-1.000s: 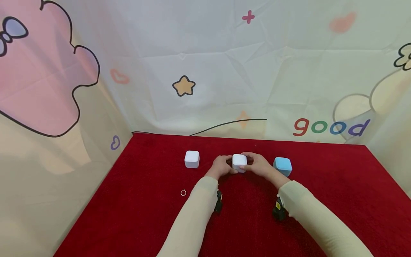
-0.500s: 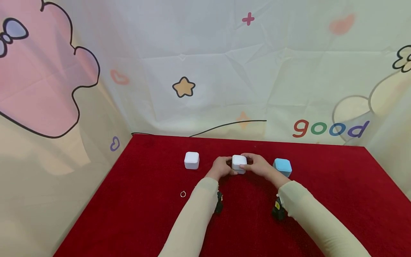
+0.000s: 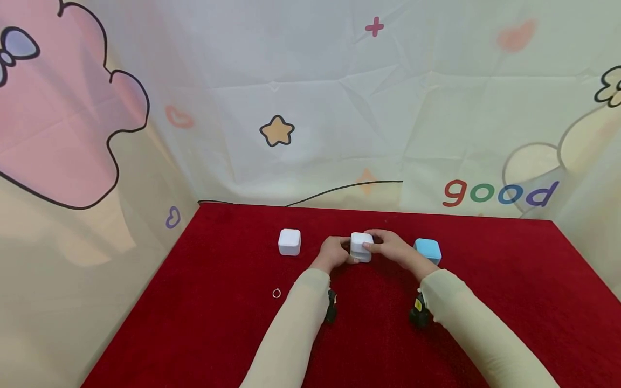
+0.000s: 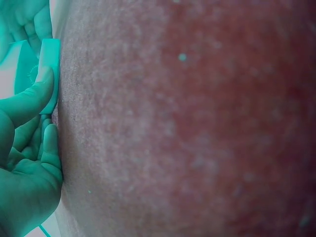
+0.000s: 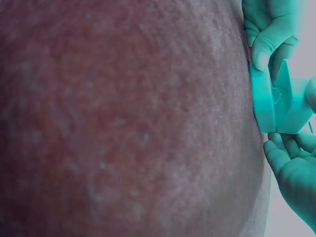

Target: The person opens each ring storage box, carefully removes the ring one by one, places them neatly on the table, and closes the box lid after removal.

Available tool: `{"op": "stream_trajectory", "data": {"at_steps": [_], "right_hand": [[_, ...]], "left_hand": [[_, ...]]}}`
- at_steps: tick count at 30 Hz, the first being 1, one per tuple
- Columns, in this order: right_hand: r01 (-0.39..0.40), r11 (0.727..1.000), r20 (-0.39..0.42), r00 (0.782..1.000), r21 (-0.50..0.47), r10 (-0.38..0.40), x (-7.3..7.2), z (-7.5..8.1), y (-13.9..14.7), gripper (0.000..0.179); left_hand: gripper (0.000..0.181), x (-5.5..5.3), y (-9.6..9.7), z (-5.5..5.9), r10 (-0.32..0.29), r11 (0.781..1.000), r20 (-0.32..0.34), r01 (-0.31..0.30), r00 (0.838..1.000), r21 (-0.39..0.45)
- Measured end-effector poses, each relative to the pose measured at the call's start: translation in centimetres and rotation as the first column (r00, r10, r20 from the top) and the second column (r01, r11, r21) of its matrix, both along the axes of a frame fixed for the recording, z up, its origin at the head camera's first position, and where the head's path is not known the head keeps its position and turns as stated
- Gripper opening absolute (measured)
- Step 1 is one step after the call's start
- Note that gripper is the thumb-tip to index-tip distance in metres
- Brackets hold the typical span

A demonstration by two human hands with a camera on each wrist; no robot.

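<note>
Between my hands, at the middle of the red tabletop, is a small white ring box [image 3: 361, 247], its lid tilted up from its base. My left hand [image 3: 333, 252] holds the base, its thumb pressed on the side, as the left wrist view shows. On the other side my right hand [image 3: 392, 248] grips the lid, thumb on its front. In the right wrist view a beaded, ring-like curve [image 5: 277, 96] shows in the gap between lid and base. Most of the box's inside is hidden. A small loose ring [image 3: 276, 292] lies on the cloth, left of my left forearm.
A closed white box [image 3: 289, 242] stands to the left and a light blue box [image 3: 428, 251] to the right, partly behind my right wrist. Red cloth [image 3: 204, 323] covers the table. A printed curtain [image 3: 310, 97] hangs along its back and sides.
The white box's lid has gone from lying level on its base to tilted up, raised by my right hand. My left hand stays in place on the base.
</note>
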State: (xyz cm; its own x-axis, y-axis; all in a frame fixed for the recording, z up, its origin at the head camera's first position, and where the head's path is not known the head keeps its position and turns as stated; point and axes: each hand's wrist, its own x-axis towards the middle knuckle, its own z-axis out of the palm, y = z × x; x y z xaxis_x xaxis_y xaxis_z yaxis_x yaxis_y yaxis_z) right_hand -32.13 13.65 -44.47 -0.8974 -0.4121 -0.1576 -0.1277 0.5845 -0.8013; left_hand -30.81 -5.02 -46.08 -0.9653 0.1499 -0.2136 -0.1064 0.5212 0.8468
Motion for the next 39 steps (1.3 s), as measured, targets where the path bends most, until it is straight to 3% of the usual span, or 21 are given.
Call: {"op": "stream_trajectory", "data": {"at_steps": [19, 39], "right_hand": [[-0.004, 1.0, 0.047, 0.999, -0.006, 0.004, -0.3, 0.3, 0.1, 0.056], [-0.055, 0.996, 0.122, 0.991, -0.064, 0.063, -1.5, 0.3, 0.7, 0.056]], "left_hand": [[0.058, 0.4, 0.0, 0.8, 0.004, 1.0, -0.005, -0.004, 1.0, 0.0], [0.061, 0.2, 0.1, 0.4, 0.004, 1.0, -0.018, -0.004, 1.0, 0.001]]}}
